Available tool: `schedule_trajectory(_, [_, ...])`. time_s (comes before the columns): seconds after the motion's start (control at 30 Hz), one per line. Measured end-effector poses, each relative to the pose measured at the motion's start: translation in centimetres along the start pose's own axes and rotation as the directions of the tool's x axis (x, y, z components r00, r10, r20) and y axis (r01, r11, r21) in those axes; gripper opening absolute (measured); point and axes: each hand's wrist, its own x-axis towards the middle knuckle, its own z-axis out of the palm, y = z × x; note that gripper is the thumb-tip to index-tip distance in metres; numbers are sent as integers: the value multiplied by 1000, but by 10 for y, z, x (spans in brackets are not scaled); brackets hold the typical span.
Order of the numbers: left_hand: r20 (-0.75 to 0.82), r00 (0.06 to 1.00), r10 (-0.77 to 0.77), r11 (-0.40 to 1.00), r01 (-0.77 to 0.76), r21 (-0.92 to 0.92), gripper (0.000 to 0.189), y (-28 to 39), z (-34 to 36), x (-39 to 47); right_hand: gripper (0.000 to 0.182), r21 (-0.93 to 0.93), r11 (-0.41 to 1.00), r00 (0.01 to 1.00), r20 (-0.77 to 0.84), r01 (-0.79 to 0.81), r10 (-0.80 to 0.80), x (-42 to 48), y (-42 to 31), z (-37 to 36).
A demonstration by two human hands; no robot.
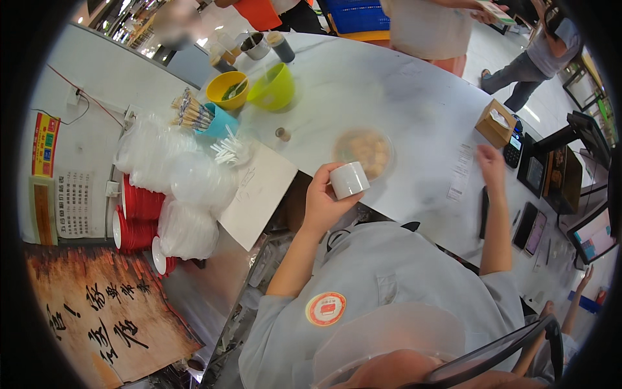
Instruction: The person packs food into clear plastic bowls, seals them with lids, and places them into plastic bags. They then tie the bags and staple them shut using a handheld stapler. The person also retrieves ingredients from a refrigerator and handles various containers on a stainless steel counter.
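My left hand (326, 198) grips a glossy white cylinder (350, 180), its fingers and thumb on either side. Whether this is a small cup or a roll cannot be told. Just beyond it on the marble-patterned counter (418, 112) stands a clear round container (379, 146) of tan food pieces, blurred and partly hidden by the cylinder. Farther right my right hand (492, 165), blurred by motion, is raised with nothing visible in it. A printed receipt (459, 172) lies to its left; a tissue box (495, 124) and a card terminal (513, 150) are beyond it.
At the left are a yellow bowl (227, 91), a green bowl (274, 90), a blue cup of wrapped chopsticks (217, 121), white spoons (232, 148), and stacked clear lids (201, 182). Phones (529, 228) and a screen (594, 233) are at right. People stand beyond the counter.
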Motion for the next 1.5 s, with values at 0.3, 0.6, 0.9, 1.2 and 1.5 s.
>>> schedule_trajectory(0.3, [-37, 942, 335, 800, -263, 539, 41, 6, -24, 13, 19, 597, 771, 826, 306, 221, -473, -110, -260, 126])
schedule_trajectory(0.6, [37, 838, 545, 552, -392, 736, 46, 0, -36, 22, 5, 360, 843, 868, 147, 399, -474, -117, -277, 152])
schedule_trajectory(0.9, [-23, 895, 445, 694, -328, 641, 49, -20, -42, 24, 10, 674, 517, 800, 599, -527, 34, -104, -262, 162])
schedule_trajectory(1.2, [158, 891, -425, 679, 429, -596, 10, -21, -44, 40, 11, 631, 389, 737, 623, -672, 263, -81, -251, 178])
schedule_trajectory(1.5, [-4, 945, -328, 842, 290, -455, 20, -26, -25, 142, 15, 760, 545, 934, 260, -354, 244, 3, -257, 224])
